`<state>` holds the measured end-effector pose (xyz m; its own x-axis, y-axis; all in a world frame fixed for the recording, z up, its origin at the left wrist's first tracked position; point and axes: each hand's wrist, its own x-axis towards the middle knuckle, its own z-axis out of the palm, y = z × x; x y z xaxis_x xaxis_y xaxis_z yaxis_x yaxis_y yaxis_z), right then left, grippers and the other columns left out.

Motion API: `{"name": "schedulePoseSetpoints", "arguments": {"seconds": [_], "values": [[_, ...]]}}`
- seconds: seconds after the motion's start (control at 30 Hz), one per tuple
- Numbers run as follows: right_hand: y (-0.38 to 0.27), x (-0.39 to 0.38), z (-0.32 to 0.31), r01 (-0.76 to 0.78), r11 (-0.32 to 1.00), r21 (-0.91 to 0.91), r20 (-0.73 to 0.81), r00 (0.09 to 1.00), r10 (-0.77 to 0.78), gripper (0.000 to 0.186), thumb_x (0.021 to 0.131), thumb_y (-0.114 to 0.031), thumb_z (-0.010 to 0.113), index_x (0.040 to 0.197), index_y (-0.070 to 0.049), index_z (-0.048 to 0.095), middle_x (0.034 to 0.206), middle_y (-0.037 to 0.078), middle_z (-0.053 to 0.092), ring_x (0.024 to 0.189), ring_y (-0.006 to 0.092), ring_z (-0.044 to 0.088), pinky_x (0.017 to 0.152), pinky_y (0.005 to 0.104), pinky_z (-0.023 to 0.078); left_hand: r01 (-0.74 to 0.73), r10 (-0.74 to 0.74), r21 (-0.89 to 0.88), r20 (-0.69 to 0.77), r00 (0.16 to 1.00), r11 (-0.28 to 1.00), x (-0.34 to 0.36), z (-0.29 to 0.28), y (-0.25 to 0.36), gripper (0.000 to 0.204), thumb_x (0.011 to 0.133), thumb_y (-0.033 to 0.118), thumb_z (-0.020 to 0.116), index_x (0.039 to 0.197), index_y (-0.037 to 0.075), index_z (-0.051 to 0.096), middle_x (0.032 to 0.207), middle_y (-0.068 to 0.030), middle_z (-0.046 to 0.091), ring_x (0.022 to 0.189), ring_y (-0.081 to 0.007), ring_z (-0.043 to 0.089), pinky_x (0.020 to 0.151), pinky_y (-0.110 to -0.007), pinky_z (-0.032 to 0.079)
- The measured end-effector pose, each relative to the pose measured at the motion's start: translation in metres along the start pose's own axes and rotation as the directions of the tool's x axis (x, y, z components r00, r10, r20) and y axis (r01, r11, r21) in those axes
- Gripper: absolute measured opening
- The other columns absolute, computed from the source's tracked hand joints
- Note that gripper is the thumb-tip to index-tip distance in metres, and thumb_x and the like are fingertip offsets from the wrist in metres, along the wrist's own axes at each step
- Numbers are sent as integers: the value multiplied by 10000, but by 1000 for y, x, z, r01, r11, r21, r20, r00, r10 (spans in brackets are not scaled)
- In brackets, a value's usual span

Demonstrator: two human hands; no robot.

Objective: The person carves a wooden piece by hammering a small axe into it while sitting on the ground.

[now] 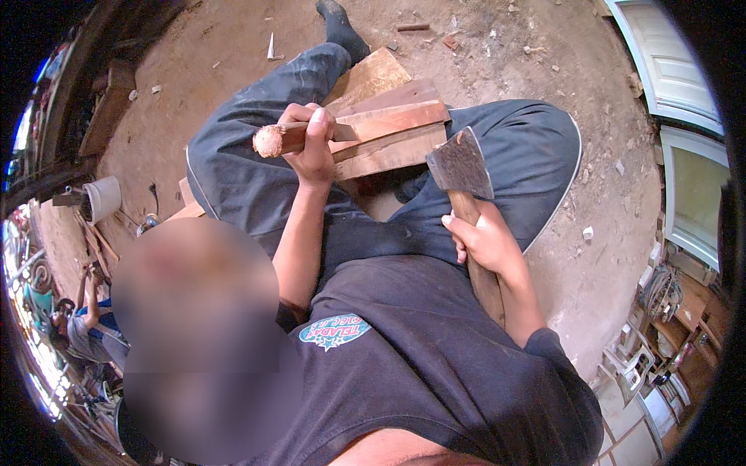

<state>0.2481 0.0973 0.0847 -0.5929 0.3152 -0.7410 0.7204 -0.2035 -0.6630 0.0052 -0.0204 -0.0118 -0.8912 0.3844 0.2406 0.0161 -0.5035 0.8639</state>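
Note:
My left hand (pixel 311 147) is wrapped round a wooden-handled chisel (pixel 269 141) whose butt end is frayed and battered. The chisel's blade (pixel 343 133) points right, toward a reddish wooden block (pixel 400 120); whether its edge touches the wood I cannot tell. That block lies against a second wooden piece (pixel 392 151), both between my bent legs. In my right hand (pixel 491 239) is a hatchet, gripped by its wooden handle (pixel 486 287). The worn metal hatchet head (pixel 460 165) is raised beside the right end of the blocks.
A board (pixel 371 78) lies beyond the blocks, near my foot (pixel 342 31). Wood scraps (pixel 413 27) dot the dirt floor. At left stand a white bucket (pixel 102 199) and a person (pixel 93 330). White panels (pixel 670 62) and a plastic chair (pixel 631 371) are at right.

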Motion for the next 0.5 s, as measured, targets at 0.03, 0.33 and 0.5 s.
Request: {"name": "schedulePoseSetpoints", "arguments": {"seconds": [0.03, 0.33, 0.5], "values": [[1, 1, 0, -10, 1000, 1, 3, 1000, 10, 184, 924, -155, 608, 827, -23, 523, 588, 18, 511, 448, 109, 513, 441, 284, 453, -5, 5, 16, 9, 1000, 1000, -1, 0, 0, 220, 895, 46, 553, 730, 64, 410, 592, -28, 458, 519, -86, 381, 497, -255, 324], [2, 5, -3, -52, 999, -11, -37, 998, 51, 325, 915, -228, 627, 690, -13, 533, 523, 29, 530, 432, 129, 550, 435, 313, 456, -3, 2, 9, 39, 999, 1000, 0, 4, -2, 221, 884, 74, 577, 730, 56, 419, 608, -47, 494, 532, -96, 410, 491, -250, 326], [2, 7, -6, -67, 996, -57, 11, 998, 67, 179, 924, -157, 605, 873, 4, 546, 576, 7, 499, 450, 95, 502, 440, 279, 447, -20, 16, 150, 28, 999, 988, 0, 8, -2, 233, 847, 146, 570, 707, 88, 394, 576, -52, 449, 486, -118, 354, 467, -274, 336]]}}
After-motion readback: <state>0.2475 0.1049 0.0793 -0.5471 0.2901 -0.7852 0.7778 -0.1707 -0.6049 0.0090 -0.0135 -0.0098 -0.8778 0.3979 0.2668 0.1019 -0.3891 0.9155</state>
